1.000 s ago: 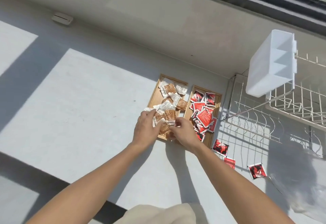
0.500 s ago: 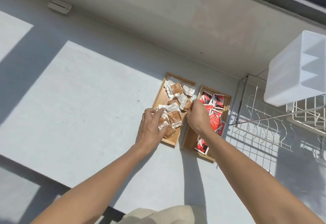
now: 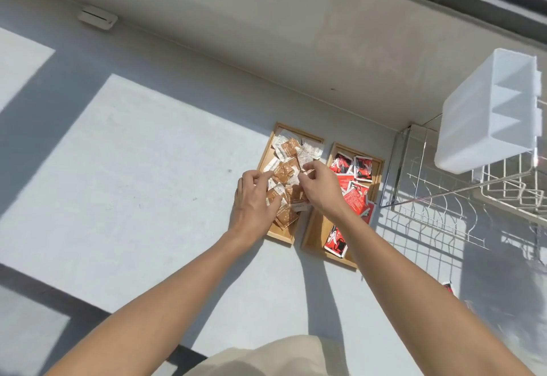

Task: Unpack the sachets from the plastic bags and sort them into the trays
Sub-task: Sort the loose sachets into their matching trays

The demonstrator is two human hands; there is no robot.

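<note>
Two wooden trays lie side by side on the white counter. The left tray [image 3: 280, 236] holds several brown and white sachets [image 3: 288, 148]. The right tray [image 3: 317, 235] holds several red sachets [image 3: 341, 164]. My left hand [image 3: 255, 201] rests over the near part of the brown pile, fingers spread on the packets. My right hand [image 3: 321, 189] reaches across the gap between the trays, its fingertips pinched at a white sachet in the left tray. One red sachet [image 3: 449, 287] lies loose on the counter at the right, mostly hidden by my right arm.
A wire dish rack [image 3: 438, 212] stands right of the trays, with a white plastic cutlery holder [image 3: 485, 115] hanging on it. The wall runs along the back, with a small white fitting [image 3: 97, 17] at upper left. Open counter lies to the left.
My right hand moved left from the red tray's far end onto the brown tray. My left hand stayed on the brown pile. The view shifted slightly.
</note>
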